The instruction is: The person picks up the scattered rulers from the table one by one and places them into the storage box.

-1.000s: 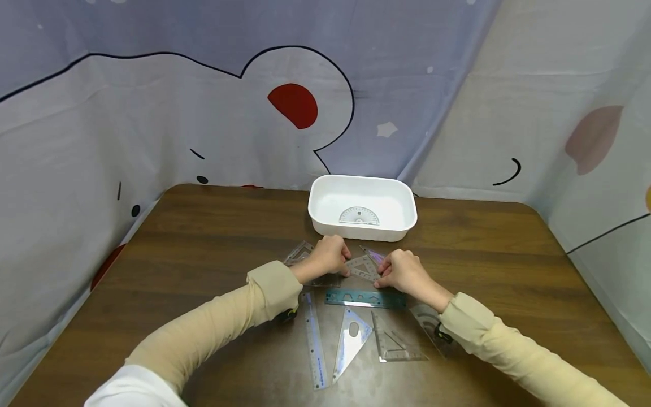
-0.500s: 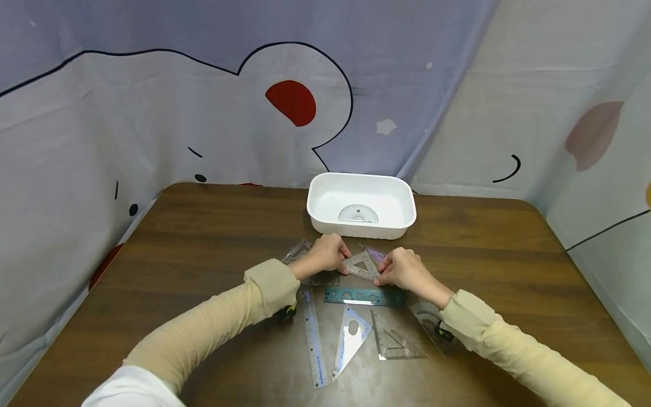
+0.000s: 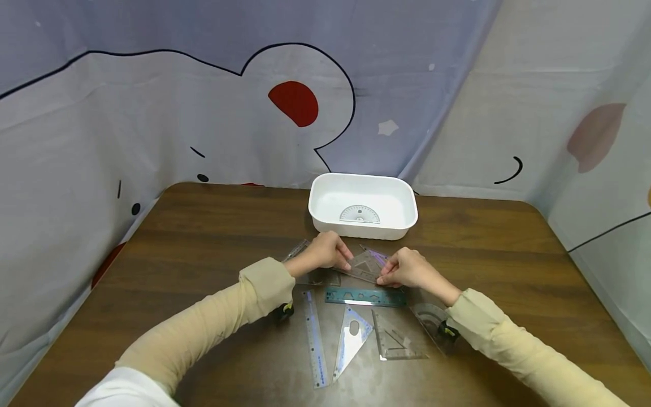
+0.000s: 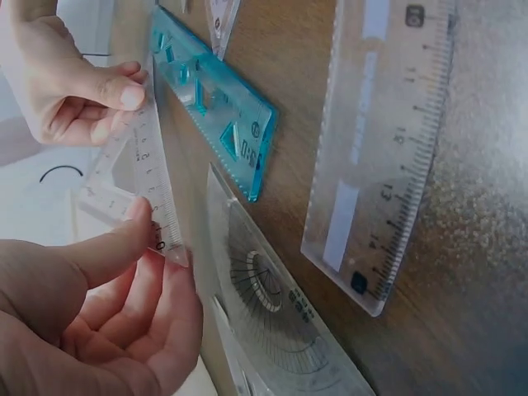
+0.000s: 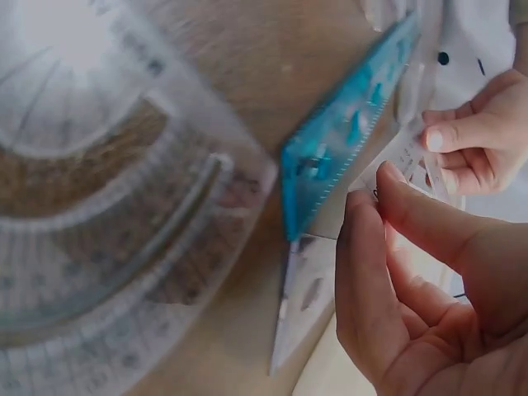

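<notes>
A clear set square is held between both hands over the middle of the brown table. My left hand pinches its left corner between thumb and fingers; in the left wrist view its long graduated edge runs from that hand up to the other. My right hand pinches the opposite end, and the right wrist view has thumb and fingertips closed on that corner. Just in front lies a teal ruler. Behind my right fingertips a purple-marked set square is partly hidden.
At the back stands a white basin holding a clear protractor. Nearer me lie a blue-marked ruler, a blue set square, a clear set square and a protractor-patterned piece. Clear pieces lie beneath my left forearm.
The set square has turned and tilted, so its long edge now faces me. My hands have moved slightly apart, the left a little up and left.
</notes>
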Demonstrator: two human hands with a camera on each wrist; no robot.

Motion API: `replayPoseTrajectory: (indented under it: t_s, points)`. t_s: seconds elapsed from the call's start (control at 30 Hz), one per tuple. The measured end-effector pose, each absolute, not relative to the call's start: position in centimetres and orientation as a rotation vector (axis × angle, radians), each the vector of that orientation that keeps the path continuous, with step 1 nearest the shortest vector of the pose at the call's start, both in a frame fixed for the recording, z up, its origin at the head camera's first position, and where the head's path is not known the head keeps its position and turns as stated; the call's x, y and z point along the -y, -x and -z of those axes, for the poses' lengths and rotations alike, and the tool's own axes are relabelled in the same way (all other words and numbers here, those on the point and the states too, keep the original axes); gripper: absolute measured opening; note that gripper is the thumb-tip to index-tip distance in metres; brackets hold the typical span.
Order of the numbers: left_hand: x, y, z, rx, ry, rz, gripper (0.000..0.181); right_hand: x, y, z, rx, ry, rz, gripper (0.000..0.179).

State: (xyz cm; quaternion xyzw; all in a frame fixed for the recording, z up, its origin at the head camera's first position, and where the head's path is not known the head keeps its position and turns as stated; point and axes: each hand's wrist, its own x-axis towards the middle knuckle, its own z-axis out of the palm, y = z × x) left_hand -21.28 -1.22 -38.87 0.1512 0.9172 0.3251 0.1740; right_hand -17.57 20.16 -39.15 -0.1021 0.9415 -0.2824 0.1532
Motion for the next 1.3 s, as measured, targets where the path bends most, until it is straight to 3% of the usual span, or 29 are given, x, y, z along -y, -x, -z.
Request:
replayPoseTrajectory:
  t_s: [0.7, 1.3]
  points:
    - [2.0, 22.9, 35.0, -2.429, -0.508, -1.289, 0.022, -21.5, 20.2, 33.8, -2.755, 0.393, 0.819, 0.017]
    - [1.6, 26.9, 33.5, -2.66, -0.455, -1.358, 0.022, -21.1, 25.9, 31.2, -2.692, 0.284, 0.933, 0.024]
